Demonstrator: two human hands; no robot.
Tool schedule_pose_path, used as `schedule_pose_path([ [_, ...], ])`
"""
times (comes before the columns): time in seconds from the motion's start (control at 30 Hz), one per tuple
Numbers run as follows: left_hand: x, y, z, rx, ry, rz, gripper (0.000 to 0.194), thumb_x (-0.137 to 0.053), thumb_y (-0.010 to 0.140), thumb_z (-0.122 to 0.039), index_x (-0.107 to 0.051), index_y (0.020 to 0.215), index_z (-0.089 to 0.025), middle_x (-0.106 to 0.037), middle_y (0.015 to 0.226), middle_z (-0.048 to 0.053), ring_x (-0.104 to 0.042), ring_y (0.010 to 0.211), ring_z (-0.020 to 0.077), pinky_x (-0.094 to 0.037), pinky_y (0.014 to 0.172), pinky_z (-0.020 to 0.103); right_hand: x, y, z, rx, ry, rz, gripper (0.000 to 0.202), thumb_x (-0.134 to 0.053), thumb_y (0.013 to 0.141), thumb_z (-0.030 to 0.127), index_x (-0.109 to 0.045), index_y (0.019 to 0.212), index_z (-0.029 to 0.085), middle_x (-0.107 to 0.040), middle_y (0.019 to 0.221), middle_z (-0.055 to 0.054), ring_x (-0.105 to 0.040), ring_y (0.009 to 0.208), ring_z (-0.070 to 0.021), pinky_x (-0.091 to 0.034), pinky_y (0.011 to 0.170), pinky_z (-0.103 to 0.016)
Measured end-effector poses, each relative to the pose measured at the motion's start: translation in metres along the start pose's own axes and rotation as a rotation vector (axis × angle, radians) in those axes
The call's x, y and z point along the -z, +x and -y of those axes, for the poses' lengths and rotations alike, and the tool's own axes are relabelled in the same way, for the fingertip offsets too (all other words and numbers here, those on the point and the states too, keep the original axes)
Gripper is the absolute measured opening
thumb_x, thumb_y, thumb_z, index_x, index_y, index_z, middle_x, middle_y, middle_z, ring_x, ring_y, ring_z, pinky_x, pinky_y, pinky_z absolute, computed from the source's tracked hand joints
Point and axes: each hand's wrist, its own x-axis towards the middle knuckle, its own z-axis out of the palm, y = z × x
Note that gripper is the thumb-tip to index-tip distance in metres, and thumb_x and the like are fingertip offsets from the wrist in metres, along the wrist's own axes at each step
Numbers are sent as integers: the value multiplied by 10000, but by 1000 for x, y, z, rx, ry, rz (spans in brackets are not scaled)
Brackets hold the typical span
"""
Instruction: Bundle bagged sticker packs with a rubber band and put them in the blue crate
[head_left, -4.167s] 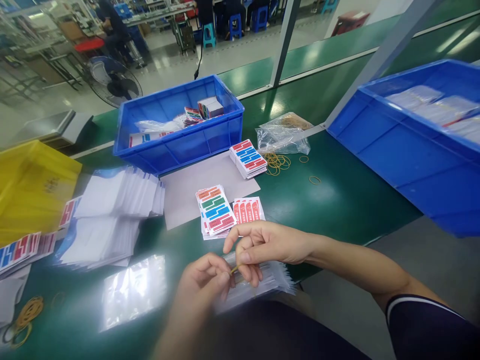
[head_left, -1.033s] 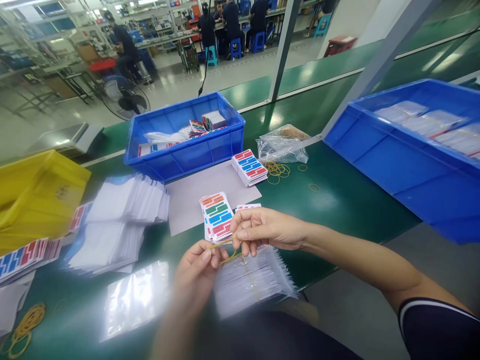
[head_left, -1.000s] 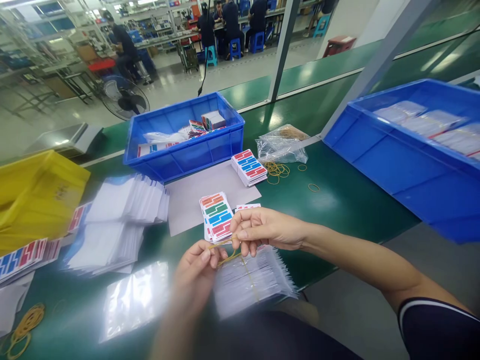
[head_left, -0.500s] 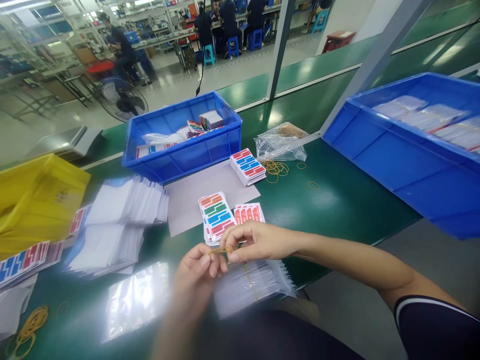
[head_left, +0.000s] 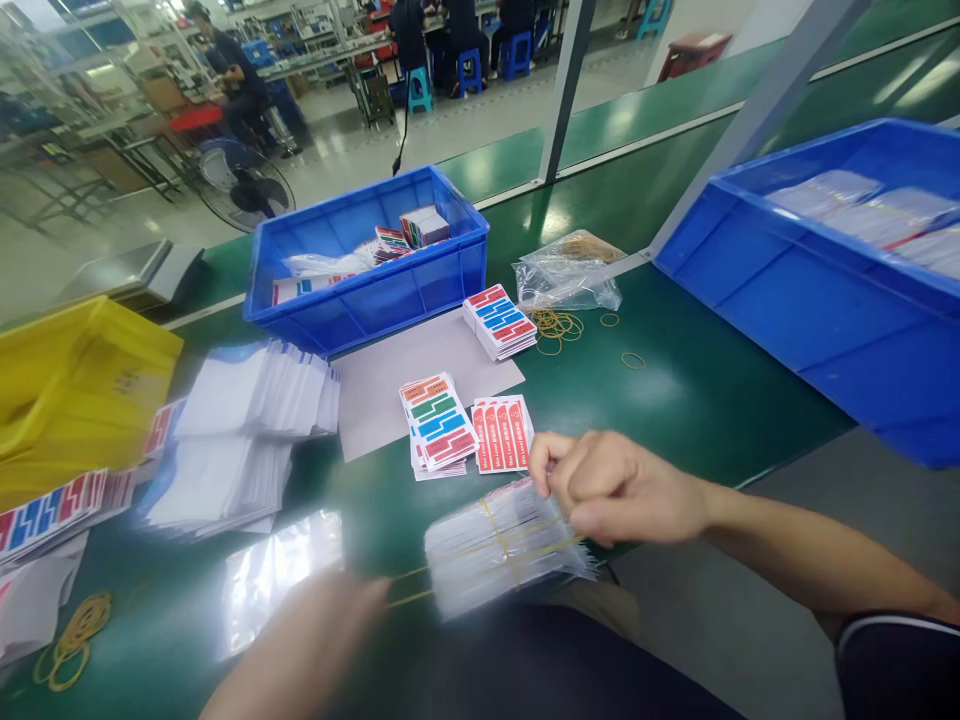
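A bundle of clear plastic packets lies at the table's front edge with one rubber band round its middle. A second rubber band is stretched lengthwise over it. Its left end is hooked by my left hand, which is smeared by motion but closed on the band. At the bundle's right end my right hand is curled, holding the band's other end. Just behind the bundle are colourful printed cards and red-and-white cards.
A blue bin stands behind, another blue bin at right, a yellow bin at left. White packets, a shiny clear bag and loose rubber bands lie on the green table. People sit far behind.
My hands have moved apart, left hand to the left and right hand to the right, stretching the rubber band along the bundle. The view has shifted slightly.
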Motion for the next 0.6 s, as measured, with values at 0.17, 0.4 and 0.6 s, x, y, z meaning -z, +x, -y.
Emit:
schedule_pose_path([
  [0.17,-28,20,0,-42,377,115,1106,-748,667,-337,-78,1500,-54,-402,1451,270,-474,1291,355,-425,1018,509,-34,-17,2,161,-701,91,389,-529,895,146,-401,528,168,-475,496,46,-509,657,-112,-379,795,-308],
  [0.4,-74,37,1,-270,338,-80,1465,-831,591,-346,404,1367,-204,-106,1544,284,-288,1394,374,-326,1027,693,-38,-77,9,120,-1373,75,198,-530,895,123,-580,721,205,-637,681,3,-592,879,-206,-316,727,-341],
  [0.6,-94,43,-3,-433,229,-211,1139,-722,662,-208,69,1482,-216,-345,1502,225,-423,1337,334,-340,1065,636,-36,-124,-24,-255,-1486,-65,234,-511,924,155,-662,796,281,-738,964,35,-589,1108,-251,-329,798,-369],
])
